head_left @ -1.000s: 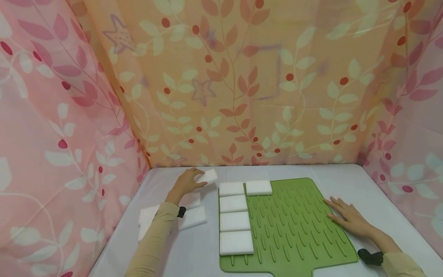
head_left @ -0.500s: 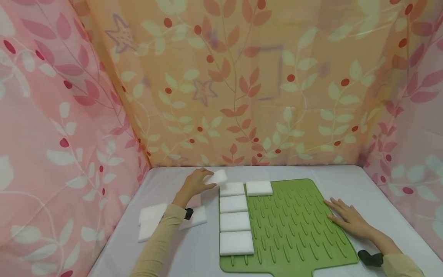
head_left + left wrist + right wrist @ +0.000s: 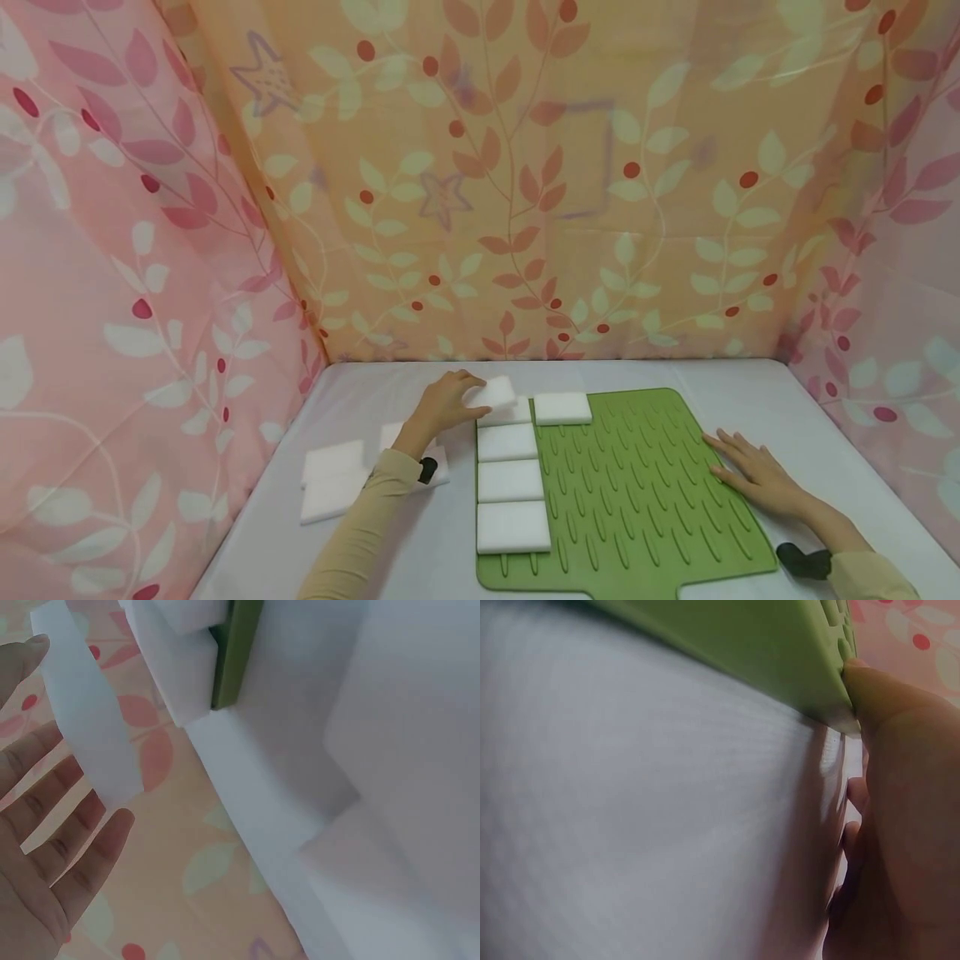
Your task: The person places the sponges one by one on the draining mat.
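My left hand (image 3: 444, 407) pinches a white sponge block (image 3: 497, 392) between thumb and fingers, raised over the far left corner of a green ridged mat (image 3: 630, 483). In the left wrist view this sponge block (image 3: 91, 712) is seen edge-on, between the thumb and the spread fingertips. Below it, a column of several white sponges (image 3: 509, 481) runs down the mat's left side, its farthest one partly covered. Another sponge (image 3: 562, 407) lies beside the column at the far edge. My right hand (image 3: 761, 477) rests flat at the mat's right edge, its thumb touching the rim (image 3: 810, 667).
Several loose white sponges (image 3: 333, 493) lie on the white tablecloth (image 3: 420, 550) left of the mat, some partly behind the left forearm. Leaf-patterned curtains (image 3: 525, 208) stand along the back and both sides of the table.
My left hand has carried the sponge rightward, from beside the mat to above its far left corner. The right hand stays in place.
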A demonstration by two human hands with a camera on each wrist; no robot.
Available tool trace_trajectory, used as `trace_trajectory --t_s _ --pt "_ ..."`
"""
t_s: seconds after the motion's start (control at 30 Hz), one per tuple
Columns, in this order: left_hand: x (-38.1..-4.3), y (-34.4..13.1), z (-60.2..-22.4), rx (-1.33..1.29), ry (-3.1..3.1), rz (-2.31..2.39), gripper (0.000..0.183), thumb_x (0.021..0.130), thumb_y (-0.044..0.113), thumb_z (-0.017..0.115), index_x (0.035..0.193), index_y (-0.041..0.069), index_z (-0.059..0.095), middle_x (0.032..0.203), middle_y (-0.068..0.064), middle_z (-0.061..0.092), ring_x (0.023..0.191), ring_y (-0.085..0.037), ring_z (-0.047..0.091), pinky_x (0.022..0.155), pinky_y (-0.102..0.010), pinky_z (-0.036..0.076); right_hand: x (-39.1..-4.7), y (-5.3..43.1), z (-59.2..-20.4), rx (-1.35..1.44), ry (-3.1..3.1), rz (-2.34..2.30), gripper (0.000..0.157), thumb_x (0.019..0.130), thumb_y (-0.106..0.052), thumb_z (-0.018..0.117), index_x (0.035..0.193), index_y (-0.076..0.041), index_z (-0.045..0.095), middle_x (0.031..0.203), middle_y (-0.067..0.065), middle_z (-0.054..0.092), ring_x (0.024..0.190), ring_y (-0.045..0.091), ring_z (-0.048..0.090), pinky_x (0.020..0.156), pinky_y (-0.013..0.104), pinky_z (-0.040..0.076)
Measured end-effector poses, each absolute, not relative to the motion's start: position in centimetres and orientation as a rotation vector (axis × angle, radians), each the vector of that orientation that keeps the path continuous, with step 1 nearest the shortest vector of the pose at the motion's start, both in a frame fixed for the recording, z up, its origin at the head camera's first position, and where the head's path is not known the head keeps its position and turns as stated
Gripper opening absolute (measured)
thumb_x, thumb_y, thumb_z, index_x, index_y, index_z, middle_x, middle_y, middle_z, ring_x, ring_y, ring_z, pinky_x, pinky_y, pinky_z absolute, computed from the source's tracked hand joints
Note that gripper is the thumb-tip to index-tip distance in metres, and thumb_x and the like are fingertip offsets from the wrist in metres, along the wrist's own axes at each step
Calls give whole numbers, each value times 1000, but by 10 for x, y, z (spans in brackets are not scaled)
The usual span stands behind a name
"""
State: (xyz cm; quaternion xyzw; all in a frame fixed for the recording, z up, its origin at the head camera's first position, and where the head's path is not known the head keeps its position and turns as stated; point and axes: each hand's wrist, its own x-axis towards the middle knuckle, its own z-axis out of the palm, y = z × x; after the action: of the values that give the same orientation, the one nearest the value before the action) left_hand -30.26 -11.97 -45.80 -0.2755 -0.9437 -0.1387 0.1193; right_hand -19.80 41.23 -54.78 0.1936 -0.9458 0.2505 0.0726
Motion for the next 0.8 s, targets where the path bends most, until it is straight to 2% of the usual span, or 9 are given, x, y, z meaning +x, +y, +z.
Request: trace_trajectory --t_s 0.43,0.8 --pt "-295 -90 -461 -895 -2732 -301 52 77 55 66 119 23 63 117 1 60 104 -20 56 78 -39 51 -198 412 -548 585 -2840 746 54 93 -25 54 142 -10 37 140 33 32 128 57 20 102 68 -5" --pt "-290 -61 -461 -973 -2747 -179 50 79 61 60 118 30 63 116 9 61 106 -15 53 80 -34 50 -197 412 -548 580 -2845 749 55 93 -25 53 143 -10 35 140 33 31 129 57 18 102 67 -8"
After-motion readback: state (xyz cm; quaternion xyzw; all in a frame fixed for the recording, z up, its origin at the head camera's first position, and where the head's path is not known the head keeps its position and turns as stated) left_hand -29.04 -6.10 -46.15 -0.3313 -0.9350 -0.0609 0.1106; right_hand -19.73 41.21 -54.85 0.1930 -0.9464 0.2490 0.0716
